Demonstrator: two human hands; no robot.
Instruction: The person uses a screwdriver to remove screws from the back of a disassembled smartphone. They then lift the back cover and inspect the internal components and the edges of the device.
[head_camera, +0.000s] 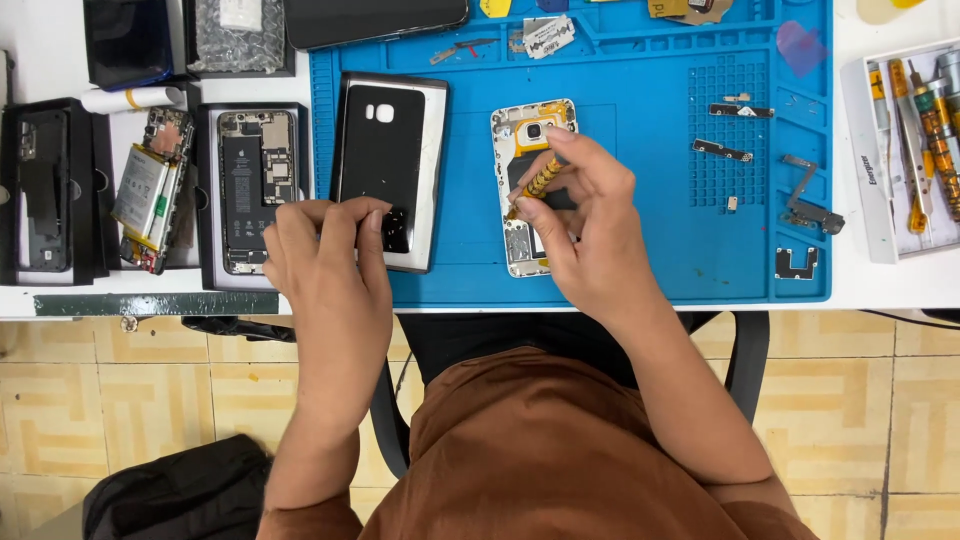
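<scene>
An opened white phone frame (524, 130) with a gold camera module lies on the blue work mat (640, 220). My right hand (585, 225) holds a small yellow-handled screwdriver (537, 184), its tip down on the phone's inside. My left hand (325, 265) rests at the mat's front left edge, fingers curled, thumb and fingertips touching the lower end of a black phone back cover (384, 160) that lies in a silver tray. Whether the left hand pinches something small is hidden.
Small metal brackets (722, 150) and loose parts (810, 212) lie on the mat's right side. A white tool tray (915, 150) with screwdrivers stands far right. Boxes with opened phones (258, 190) and a battery (145, 190) line the left. A dark phone (375, 20) lies at the back.
</scene>
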